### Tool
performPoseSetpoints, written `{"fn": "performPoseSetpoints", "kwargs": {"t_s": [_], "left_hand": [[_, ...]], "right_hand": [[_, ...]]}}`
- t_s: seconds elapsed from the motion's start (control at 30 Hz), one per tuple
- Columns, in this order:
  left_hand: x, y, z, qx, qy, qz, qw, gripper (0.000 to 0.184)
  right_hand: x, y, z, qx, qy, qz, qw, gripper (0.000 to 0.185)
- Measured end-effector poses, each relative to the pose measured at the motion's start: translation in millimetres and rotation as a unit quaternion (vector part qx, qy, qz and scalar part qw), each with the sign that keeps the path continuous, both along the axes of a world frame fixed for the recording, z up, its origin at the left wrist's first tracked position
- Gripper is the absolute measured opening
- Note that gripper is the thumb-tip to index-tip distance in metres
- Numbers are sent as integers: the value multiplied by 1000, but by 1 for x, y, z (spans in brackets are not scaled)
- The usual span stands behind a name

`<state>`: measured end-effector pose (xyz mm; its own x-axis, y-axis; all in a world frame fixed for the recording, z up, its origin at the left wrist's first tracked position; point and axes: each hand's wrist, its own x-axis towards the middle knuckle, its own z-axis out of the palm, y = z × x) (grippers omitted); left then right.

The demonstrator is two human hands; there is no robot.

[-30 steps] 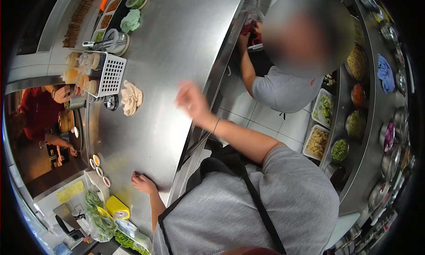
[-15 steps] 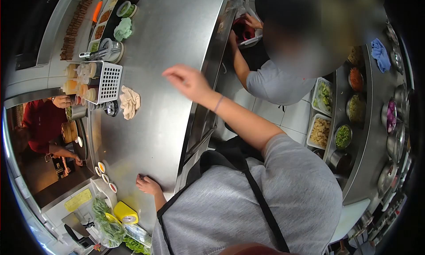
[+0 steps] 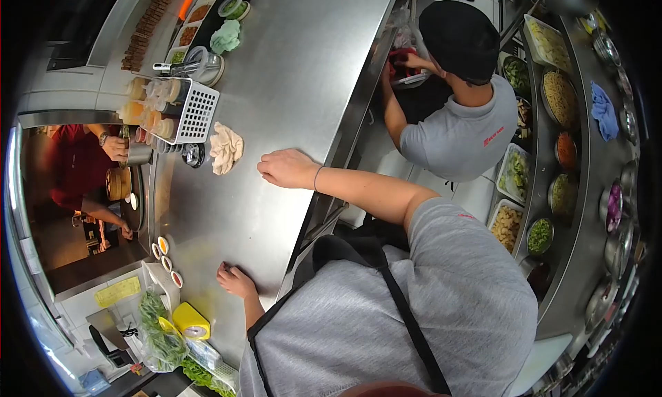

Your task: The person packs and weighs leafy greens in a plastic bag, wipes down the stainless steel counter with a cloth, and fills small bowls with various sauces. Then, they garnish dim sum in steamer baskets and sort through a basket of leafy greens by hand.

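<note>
My right hand, with a thin band at the wrist, rests on the steel counter, its fingers curled into a loose fist. Nothing shows in it. A crumpled beige cloth lies just beyond it, not touched. My left hand is on the counter nearer my body, fingers curled in, with no object visible in them. Closest to it are the small sauce dishes and a yellow kitchen scale.
A white basket of squeeze bottles stands along the wall side, near a lidded container. Bagged greens lie by the scale. A co-worker bends over a tub at right. Shelves hold vegetable bowls. Another person stands beyond the hatch.
My right hand, raised and blurred before, has come down onto the counter and closed. The view has shifted, so the counter items sit further right. My left hand stays about where it was.
</note>
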<state>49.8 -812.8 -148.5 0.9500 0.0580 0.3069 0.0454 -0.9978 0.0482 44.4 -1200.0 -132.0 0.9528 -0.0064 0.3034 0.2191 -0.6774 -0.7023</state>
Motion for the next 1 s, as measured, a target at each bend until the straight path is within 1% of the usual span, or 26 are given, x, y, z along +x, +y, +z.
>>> {"fn": "performPoseSetpoints", "kwargs": {"t_s": [0.1, 0.33, 0.4, 0.43, 0.5, 0.6, 0.8, 0.93, 1.0], "left_hand": [[-1, 0, 1, -9, -4, -9, 1000, 36], [0, -1, -1, -13, -2, 7, 1000, 36], [0, 2, -1, -10, -8, -7, 1000, 36], [1, 3, -2, -12, -9, -5, 1000, 36], [1, 2, -3, -9, -10, -4, 1000, 36], [0, 1, -2, -10, -6, 0, 1000, 36], [0, 0, 0, -19, -10, -7, 1000, 35], [-3, -5, 4, -29, -14, -8, 999, 34], [-4, -7, 5, -34, -25, -25, 999, 34]], "right_hand": [[2, 4, -2, -9, -19, -14, 1000, 11], [-1, 1, 1, -14, -22, -14, 1000, 9], [-2, 0, 4, 32, -10, -20, 999, 9], [-2, 0, 4, 31, -12, -18, 999, 9], [-2, -2, 2, 66, -27, -21, 997, 9], [-3, -5, 0, 82, -50, -18, 995, 9], [-2, -9, 3, 126, -30, 1, 992, 11], [-5, -11, 4, 125, -31, 19, 991, 10], [-4, -11, 4, 131, -46, 7, 990, 10]]}}
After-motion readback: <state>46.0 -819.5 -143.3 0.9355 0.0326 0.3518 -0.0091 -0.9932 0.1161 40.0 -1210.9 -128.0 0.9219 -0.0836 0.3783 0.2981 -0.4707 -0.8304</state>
